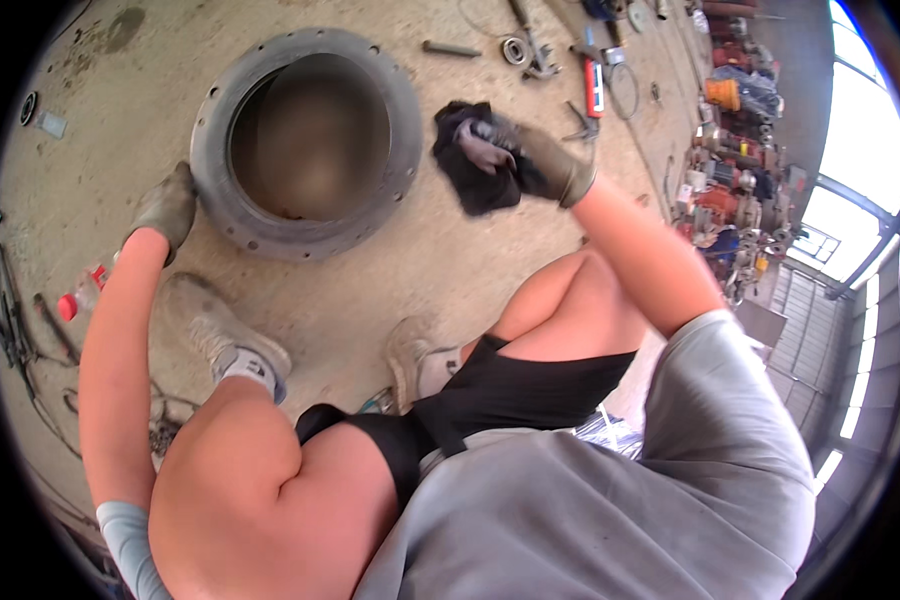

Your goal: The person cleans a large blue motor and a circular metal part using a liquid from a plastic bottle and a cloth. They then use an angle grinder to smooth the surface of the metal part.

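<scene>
A large grey metal flanged ring (310, 240), with bolt holes around its rim, stands on the concrete floor before me. Its wide opening is blurred inside. My left hand (167, 208), in a dark work glove, grips the ring's outer edge at the left, its fingertips partly hidden. To the right of the ring, my right hand (545, 165), gloved too, is closed on a bunched black rag (475, 165) with a greyish-pink patch. The rag is apart from the ring and slightly smeared by motion.
Beyond the rag lie a metal rod (452, 48), a bearing (514, 51), a hammer (540, 60) and a red-and-white tool or package (594, 90). A red-capped bottle (85, 290) lies left of my shoe (205, 320). Several machine parts (725, 190) line the right side.
</scene>
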Demonstrator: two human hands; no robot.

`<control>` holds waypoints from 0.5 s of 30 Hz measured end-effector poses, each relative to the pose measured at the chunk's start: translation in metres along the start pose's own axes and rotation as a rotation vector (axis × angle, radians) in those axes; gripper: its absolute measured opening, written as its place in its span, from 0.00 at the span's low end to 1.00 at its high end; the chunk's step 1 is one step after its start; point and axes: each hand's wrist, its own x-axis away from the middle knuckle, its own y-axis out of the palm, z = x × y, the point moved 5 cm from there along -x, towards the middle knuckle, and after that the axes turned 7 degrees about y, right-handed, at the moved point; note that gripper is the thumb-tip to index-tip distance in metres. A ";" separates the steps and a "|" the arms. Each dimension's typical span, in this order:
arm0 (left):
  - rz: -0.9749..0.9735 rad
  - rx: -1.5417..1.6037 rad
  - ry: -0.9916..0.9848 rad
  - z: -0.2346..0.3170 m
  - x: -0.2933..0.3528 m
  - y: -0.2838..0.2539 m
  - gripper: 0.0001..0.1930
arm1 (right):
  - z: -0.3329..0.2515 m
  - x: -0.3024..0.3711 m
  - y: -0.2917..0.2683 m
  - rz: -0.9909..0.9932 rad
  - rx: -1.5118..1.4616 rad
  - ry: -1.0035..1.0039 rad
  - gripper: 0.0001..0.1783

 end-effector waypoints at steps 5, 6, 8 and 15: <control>-0.044 0.027 -0.013 0.018 0.002 -0.010 0.15 | -0.004 0.027 0.035 -0.200 -0.772 -0.050 0.18; -0.032 0.029 -0.009 0.018 0.002 -0.010 0.14 | -0.005 0.027 0.034 -0.161 -0.469 -0.215 0.18; -0.047 0.019 -0.019 0.019 0.004 -0.012 0.14 | 0.005 0.021 0.036 -0.074 0.091 -0.405 0.18; -0.054 0.043 -0.022 0.022 0.001 -0.010 0.14 | 0.050 0.015 0.048 -0.184 -1.260 0.143 0.14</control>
